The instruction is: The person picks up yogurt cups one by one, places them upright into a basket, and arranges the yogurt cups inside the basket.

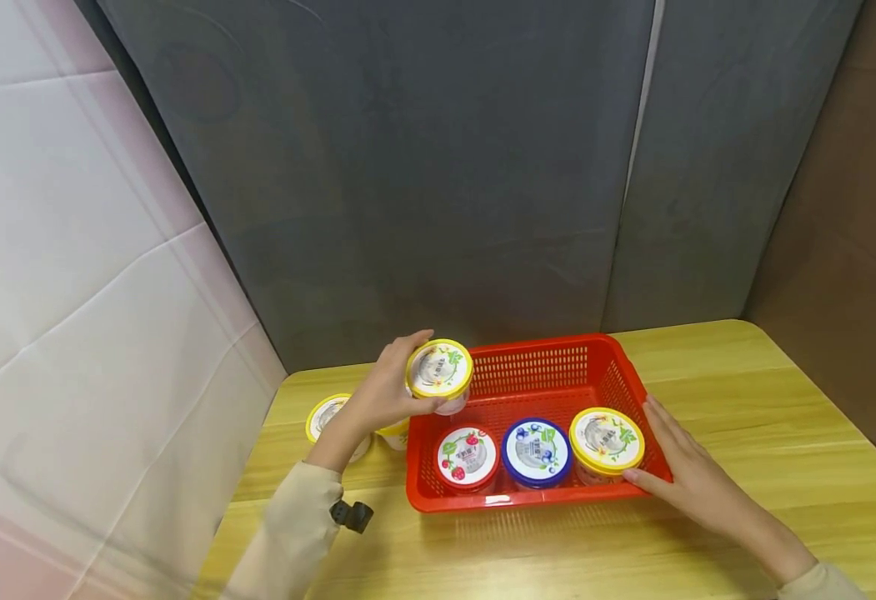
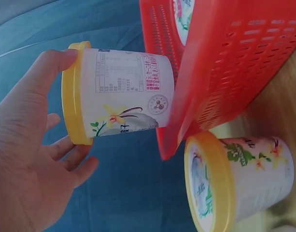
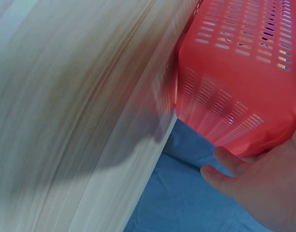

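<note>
Your left hand pinches a yellow-lidded tub by its lid, at the rear left corner of the red basket. Your right hand, fingers extended, touches the basket's right end. Inside, along the front, stand a red-topped tub, a blue-topped tub and a yellow-topped tub.

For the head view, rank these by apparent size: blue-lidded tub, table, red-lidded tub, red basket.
1. Table
2. Red basket
3. Blue-lidded tub and red-lidded tub: too alike to rank
</note>
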The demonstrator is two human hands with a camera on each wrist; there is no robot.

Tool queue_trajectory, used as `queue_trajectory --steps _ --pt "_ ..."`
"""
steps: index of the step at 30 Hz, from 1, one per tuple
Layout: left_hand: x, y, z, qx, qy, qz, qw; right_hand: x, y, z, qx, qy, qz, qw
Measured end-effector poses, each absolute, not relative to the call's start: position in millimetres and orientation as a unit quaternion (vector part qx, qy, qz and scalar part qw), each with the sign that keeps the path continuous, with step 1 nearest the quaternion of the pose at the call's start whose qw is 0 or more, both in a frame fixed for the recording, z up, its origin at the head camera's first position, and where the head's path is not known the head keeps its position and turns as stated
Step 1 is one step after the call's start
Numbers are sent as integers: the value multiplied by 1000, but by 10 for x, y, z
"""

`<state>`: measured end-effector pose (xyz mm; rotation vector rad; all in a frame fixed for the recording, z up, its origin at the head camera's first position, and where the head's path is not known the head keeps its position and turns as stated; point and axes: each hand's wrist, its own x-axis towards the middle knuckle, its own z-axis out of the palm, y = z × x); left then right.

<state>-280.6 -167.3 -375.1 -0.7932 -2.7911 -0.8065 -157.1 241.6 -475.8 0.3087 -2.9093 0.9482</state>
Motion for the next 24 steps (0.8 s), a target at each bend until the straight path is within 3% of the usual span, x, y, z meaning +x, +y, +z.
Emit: queue_trajectory --steps 24 --pt "-3073 -1414 -4110 -254 -944 -213 -4 -1586 2432 -4803 103 -944 311 46"
